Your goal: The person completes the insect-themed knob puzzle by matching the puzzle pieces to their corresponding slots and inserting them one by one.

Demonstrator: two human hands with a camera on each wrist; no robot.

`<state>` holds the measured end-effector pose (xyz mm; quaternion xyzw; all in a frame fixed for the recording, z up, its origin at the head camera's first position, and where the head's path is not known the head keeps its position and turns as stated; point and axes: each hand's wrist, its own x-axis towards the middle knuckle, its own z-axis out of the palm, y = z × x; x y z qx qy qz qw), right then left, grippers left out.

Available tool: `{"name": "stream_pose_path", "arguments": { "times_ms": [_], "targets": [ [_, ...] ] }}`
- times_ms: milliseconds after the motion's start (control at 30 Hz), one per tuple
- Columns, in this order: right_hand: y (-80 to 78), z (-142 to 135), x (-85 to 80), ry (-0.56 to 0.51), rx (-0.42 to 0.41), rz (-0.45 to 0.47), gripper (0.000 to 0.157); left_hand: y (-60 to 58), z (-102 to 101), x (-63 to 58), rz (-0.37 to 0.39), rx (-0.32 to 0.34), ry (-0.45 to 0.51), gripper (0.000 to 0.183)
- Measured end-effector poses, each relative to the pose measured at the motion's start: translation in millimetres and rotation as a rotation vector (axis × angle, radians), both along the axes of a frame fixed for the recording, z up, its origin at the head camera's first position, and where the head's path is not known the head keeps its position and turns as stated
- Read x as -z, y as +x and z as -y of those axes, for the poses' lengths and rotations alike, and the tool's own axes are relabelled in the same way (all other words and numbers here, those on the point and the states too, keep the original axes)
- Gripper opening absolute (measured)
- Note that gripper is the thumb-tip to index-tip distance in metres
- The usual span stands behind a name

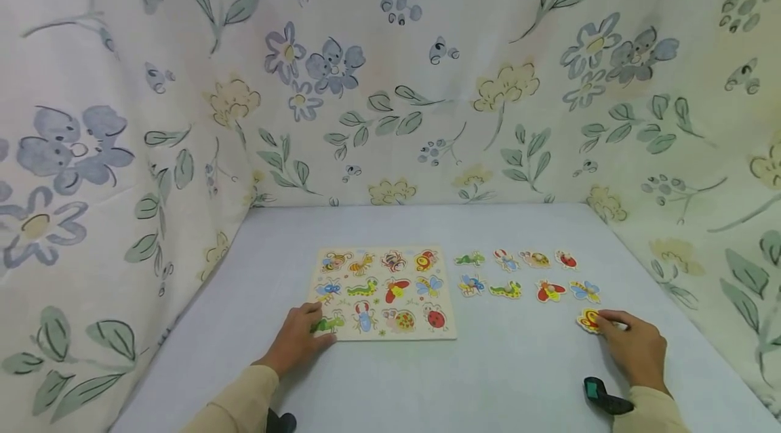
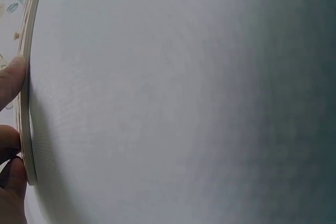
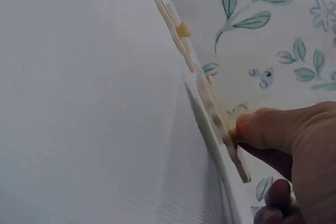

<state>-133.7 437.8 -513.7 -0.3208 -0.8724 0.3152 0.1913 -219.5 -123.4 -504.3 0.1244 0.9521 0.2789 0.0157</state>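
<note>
The left hand grips the near-left corner of the pale rectangular wooden insect board, best held steady; the right hand pinches the red-and-yellow flat wooden piece, well right of it, best held level.

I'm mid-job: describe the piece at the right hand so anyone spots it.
On the pale table, loose puzzle pieces form two rows right of the board. Just nearer the viewer, by their right end, is the yellow-and-red piece, the only one the right hand pinches.

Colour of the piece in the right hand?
Puzzle piece: mostly yellow, some red; best in head view.
</note>
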Motion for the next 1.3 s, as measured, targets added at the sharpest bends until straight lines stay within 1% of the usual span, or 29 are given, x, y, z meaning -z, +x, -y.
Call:
{"name": "stream_pose_path", "arguments": {
  "times_ms": [100, 267, 533, 700, 833, 1000, 1167, 1300],
  "targets": [
    [-0.3, 7, -3.7, 0.014, 0.030, -0.062, 0.027, -0.6, 0, -0.1, 0.005, -0.004, -0.002, 0.066],
    [-1.4, 21, -16.2, 0.040, 0.056, -0.205, 0.026, -1.2, 1, 2.1, 0.012, -0.006, 0.005, 0.067],
    [-2.5, 42, -41.5, 0.102, 0.026, -0.371, 0.025, 1.4, 3, 5.7, 0.018, -0.006, 0.000, 0.067],
    [-4.4, 52, -60.0, 0.095, 0.014, -0.520, 0.024, 0.8, 3, 5.7, 0.005, -0.006, -0.001, 0.067],
    [-7.8, 64, -78.6, 0.065, -0.040, -0.641, 0.023, -0.7, 2, 6.5, 0.003, 0.004, 0.005, 0.068],
    [-15.5, 83, -102.8, 0.048, -0.174, -0.787, 0.018, 0.4, 2, 4.5, 0.000, 0.004, 0.012, 0.068],
    [-26.3, 100, -120.1, 0.022, -0.257, -0.867, 0.017, 0.2, 1, 2.7, -0.007, -0.002, 0.003, 0.066],
    [-30.2, 119, -133.8, -0.001, -0.289, -0.906, 0.017, 1.2, 1, 2.6, 0.010, -0.011, 0.012, 0.067]
  ]
}}
